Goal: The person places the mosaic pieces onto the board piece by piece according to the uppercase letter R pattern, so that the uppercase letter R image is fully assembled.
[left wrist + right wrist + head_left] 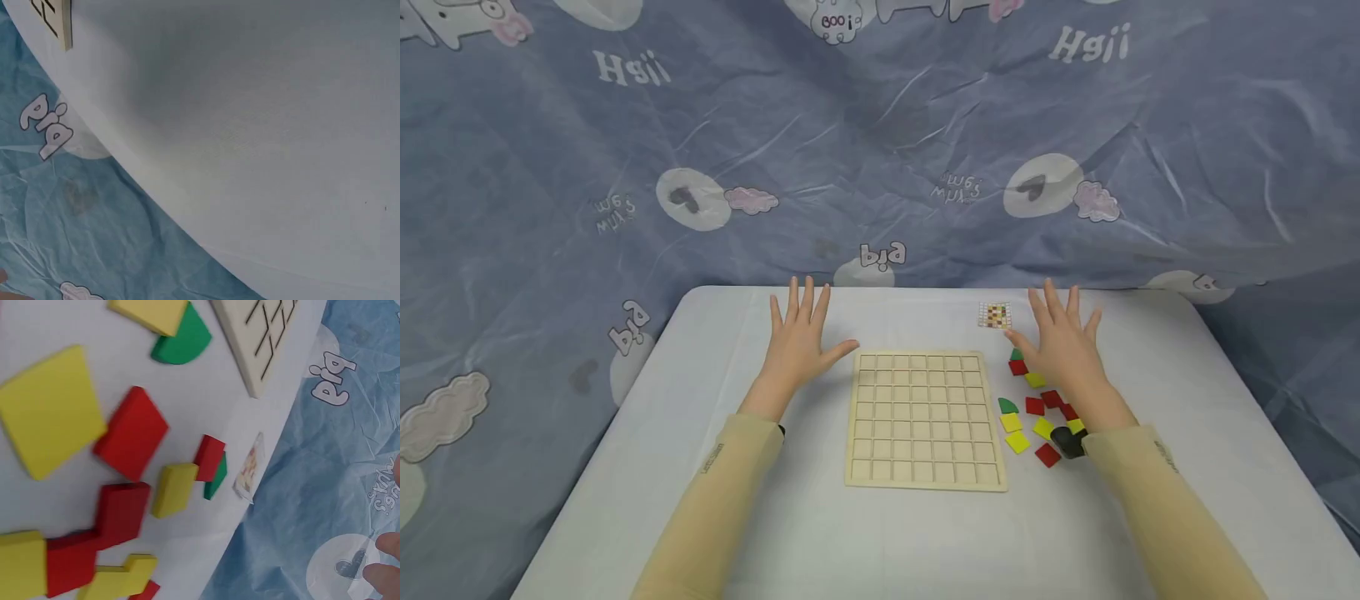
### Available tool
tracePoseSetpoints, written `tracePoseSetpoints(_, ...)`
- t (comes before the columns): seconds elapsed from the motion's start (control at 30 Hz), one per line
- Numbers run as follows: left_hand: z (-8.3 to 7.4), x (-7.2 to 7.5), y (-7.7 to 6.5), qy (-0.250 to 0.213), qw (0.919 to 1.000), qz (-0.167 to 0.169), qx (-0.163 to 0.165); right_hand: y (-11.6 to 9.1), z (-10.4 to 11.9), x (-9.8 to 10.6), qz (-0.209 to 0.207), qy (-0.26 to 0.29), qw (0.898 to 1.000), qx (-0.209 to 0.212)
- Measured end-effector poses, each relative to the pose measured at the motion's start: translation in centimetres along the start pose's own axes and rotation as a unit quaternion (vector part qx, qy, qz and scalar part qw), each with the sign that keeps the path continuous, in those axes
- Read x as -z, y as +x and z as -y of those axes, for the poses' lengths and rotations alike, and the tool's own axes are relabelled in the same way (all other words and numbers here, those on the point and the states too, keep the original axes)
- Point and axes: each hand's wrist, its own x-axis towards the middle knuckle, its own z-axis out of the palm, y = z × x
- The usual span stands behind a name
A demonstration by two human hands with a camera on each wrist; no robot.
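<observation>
Left hand (795,346): released, fingers straight and spread; over the white table, left of the board, thumb tip just beside the board's far left corner in the head view.

Right hand (1065,346): likewise released, fingers straight and fanned; beyond the board's right side, above part of the loose tiles, thumb tip near the pattern card.

Grid board (925,421): one, pale wood colour, square, ruled into cells; lying flat on the table (820,525) between the two forearms.

Loose tiles: a scattered group to the right of the board, in three colours. Red tiles (1034,406), four-sided; yellow tiles (1011,422), four-sided, two of them just beside the board's right edge; green tiles (1008,406), the nearer one with a curved edge.

Pattern card (995,315): one, small, printed with a coloured grid; beyond the board's far right corner.

Black object (1065,443): at the right wrist, perhaps the wrist camera, though partly hidden.

Sleeves (711,508): a pair, beige.

Backdrop cloth (880,125): blue-grey, creased, printed with clouds and lettering; behind the table
</observation>
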Motion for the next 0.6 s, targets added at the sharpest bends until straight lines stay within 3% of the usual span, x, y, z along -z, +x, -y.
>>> tracePoseSetpoints(0.27,0.4,-1.6,-1.8,0.003,0.9997,0.019,-0.013,-1.9,-0.8,-1.7,0.005,0.009,1.000,0.001)
tracePoseSetpoints(0.6,1.2,-3.9,-4.1,-0.019,0.9977,0.053,-0.039,-4.1,-1.8,-3.2,0.056,0.018,0.998,-0.021)
